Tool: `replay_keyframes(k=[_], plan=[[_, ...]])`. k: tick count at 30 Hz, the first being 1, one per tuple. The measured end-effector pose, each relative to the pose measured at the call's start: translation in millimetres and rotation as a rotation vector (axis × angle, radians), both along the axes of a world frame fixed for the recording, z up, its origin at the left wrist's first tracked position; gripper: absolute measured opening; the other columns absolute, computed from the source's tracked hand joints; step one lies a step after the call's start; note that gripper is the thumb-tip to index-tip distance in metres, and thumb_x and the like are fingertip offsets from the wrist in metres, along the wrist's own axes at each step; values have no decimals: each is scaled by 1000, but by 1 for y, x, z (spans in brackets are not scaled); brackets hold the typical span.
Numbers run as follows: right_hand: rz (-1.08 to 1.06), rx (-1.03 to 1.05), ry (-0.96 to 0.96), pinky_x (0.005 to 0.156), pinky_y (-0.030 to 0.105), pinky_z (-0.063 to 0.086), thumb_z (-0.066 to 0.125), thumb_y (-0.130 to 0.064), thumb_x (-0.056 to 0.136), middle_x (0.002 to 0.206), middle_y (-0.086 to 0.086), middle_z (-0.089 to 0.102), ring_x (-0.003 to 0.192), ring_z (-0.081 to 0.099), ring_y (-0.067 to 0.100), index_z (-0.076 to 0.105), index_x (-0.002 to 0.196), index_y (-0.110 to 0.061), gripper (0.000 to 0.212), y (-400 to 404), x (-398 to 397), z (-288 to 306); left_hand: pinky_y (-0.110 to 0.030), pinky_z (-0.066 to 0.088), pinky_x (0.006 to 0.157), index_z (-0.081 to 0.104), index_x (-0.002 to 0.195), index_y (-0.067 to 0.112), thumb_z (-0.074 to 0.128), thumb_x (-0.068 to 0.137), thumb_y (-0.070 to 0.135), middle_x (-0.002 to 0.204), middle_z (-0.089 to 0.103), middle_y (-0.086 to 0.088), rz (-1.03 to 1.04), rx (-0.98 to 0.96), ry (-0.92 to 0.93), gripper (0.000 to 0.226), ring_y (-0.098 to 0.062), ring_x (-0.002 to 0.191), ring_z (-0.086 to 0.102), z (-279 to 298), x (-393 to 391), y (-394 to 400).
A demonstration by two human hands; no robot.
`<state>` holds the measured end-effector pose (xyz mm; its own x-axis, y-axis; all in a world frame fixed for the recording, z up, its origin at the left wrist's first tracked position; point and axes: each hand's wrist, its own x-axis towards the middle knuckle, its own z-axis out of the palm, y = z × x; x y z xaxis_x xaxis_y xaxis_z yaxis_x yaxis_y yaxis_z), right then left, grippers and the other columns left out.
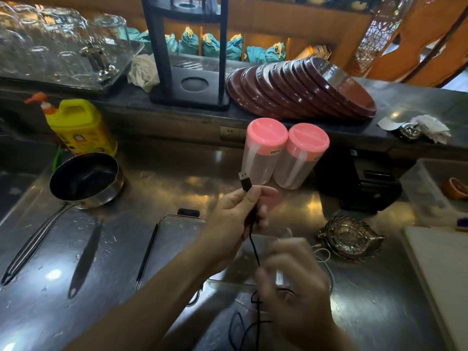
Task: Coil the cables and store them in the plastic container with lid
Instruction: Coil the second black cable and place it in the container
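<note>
My left hand [238,219] pinches a black USB cable [254,249] just below its plug [244,181], which points up. The cable hangs down to my right hand [291,300], blurred with motion, whose fingers are closed around it lower down. More black cable lies in loose loops [240,328] on the counter below. A white cable [326,264] lies to the right of my hands. A clear plastic container [182,229] with a black clip sits flat behind my hands, partly hidden. Two tall clear jars with pink lids [267,133] [307,139] stand beyond.
On the steel counter are a black saucepan [86,178] at left, a yellow soap jug [78,125], a thin dark stick [147,257], and a metal leaf-shaped dish [350,239] at right. A clear bin [435,188] and white board [440,274] border the right side. Brown plates [301,87] lean on the shelf.
</note>
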<state>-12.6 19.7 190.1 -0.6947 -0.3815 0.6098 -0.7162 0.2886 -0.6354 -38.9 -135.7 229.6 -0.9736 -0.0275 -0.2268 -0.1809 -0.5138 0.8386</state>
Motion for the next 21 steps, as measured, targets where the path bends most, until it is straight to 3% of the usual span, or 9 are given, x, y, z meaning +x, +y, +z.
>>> replay_keyframes(k=[1,3,4,6,8,10,13,17,21], plan=[[-103,-56,-166,83,23,50,70,-19,84,96,-2,68,96,66,14,68,85,-10,10,-3,-4,0,-21,49,60,61,120,-8,41,107,21,72,56,-3,-12,-16,29,38,-12,63,56,0,0,0],[-116,-221,-654,89,24,53,73,-38,90,108,-4,72,109,69,15,64,110,-20,28,-11,-12,4,-22,53,66,63,123,-5,41,107,20,78,61,-4,-34,-32,54,37,-13,71,61,0,-1,0],[-55,-299,-845,87,24,55,71,-41,92,107,-3,74,108,71,13,63,113,-21,30,-14,-17,2,-22,54,68,64,124,-3,42,107,20,81,62,-5,-42,-30,51,36,-14,75,63,1,-2,1],[67,-377,-1059,73,20,56,59,-34,93,86,0,76,83,73,10,67,100,-13,23,-22,-23,0,-25,57,73,63,127,-1,43,106,21,88,66,-8,-38,0,25,37,-18,82,66,4,-5,1],[99,-445,-1122,53,20,49,55,-34,95,63,1,60,55,56,10,66,85,-11,27,-30,-23,-3,-29,59,81,60,128,-5,44,106,22,96,71,-17,-4,18,-18,38,-25,89,71,4,-9,0],[82,-486,-1151,40,21,29,56,-37,95,57,0,40,45,34,8,67,79,-16,28,-33,-22,-7,-33,61,83,58,129,-5,42,107,26,104,73,-25,27,17,-53,41,-30,94,73,3,-14,-3],[106,-524,-1237,39,25,12,58,-37,92,58,3,26,44,21,9,65,74,-16,28,-34,-27,-6,-39,61,89,56,131,-3,37,108,33,112,72,-28,70,48,-62,47,-35,101,73,-1,-16,-6],[234,-513,-1379,38,20,9,62,-35,95,61,3,22,40,20,5,58,76,-10,31,-31,-29,-6,-44,56,99,53,133,-12,38,108,27,123,67,-32,118,174,-64,48,-37,111,70,-7,-16,-8],[351,-455,-1540,37,16,9,62,-39,98,57,-3,21,39,18,3,53,73,-13,37,-26,-29,-10,-43,58,95,54,123,-16,35,109,24,120,66,-35,114,246,-68,46,-40,111,70,-10,-16,-2]])
